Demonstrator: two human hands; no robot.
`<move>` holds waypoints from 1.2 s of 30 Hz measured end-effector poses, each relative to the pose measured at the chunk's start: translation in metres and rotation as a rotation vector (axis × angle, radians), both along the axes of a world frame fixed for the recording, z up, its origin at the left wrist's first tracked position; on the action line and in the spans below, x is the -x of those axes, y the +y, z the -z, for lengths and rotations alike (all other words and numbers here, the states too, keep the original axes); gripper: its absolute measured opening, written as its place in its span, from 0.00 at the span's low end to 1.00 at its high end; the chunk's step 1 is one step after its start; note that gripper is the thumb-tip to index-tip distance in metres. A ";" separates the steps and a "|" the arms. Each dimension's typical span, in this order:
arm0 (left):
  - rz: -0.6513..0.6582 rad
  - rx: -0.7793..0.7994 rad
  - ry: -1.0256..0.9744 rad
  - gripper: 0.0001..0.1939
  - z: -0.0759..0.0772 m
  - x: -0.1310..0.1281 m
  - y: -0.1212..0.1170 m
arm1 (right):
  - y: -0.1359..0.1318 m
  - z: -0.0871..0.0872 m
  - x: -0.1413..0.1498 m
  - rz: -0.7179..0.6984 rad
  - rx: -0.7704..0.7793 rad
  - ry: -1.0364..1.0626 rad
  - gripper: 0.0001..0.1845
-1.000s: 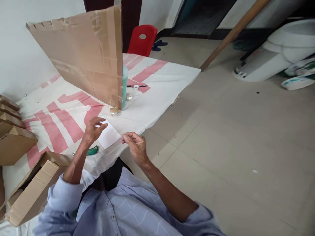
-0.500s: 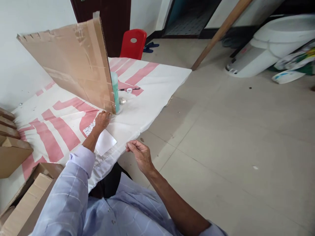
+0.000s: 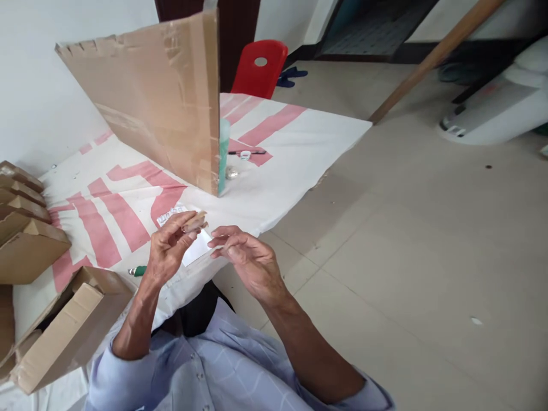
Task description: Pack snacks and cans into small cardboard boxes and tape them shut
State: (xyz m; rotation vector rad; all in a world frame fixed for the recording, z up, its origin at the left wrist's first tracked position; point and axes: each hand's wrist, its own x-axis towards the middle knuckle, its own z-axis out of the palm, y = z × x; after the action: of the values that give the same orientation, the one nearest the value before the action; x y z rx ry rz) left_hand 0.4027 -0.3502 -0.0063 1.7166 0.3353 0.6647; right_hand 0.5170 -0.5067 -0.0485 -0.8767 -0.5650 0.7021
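Observation:
My left hand (image 3: 169, 246) is closed around what looks like a small roll of tape (image 3: 194, 221), brownish and partly see-through, held above the table's front edge. Just right of it is my right hand (image 3: 248, 257), its fingers loosely spread and pointing toward the roll, with nothing visible in them. Beneath my hands lies a white paper sheet (image 3: 194, 249), partly covered. A paper with small printed drawings (image 3: 165, 218) is half hidden behind my left hand. Near my left wrist lies a small green-handled object (image 3: 137, 271).
A tall cardboard panel (image 3: 162, 103) stands upright on the cloth-covered table (image 3: 317, 134), with a green bottle (image 3: 223, 160) behind its edge. A pen (image 3: 257, 152) lies beyond. Cardboard boxes (image 3: 77, 325) stand at the left. A red chair (image 3: 261, 68) is at the far side.
My left hand has lifted the roll from beside the panel's lower corner and drawn it back toward me. My right hand has come up to it, fingers spreading. The view has shifted left.

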 end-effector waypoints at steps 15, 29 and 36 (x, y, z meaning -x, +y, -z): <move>-0.158 -0.013 -0.061 0.15 -0.035 0.105 -0.038 | 0.006 -0.026 0.055 -0.241 -0.116 -0.153 0.10; -0.393 -0.446 -0.086 0.18 -0.048 0.160 -0.044 | 0.018 -0.044 0.082 -0.299 -0.119 -0.404 0.10; -0.427 -0.386 -0.118 0.25 -0.040 0.165 -0.044 | 0.018 -0.051 0.090 -0.268 -0.039 -0.534 0.09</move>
State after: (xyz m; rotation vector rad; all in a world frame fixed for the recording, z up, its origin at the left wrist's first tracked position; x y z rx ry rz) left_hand 0.2380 -0.3939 0.0332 1.9774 0.5233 1.2000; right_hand 0.4270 -0.4891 0.0028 -0.9656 -1.1855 0.6937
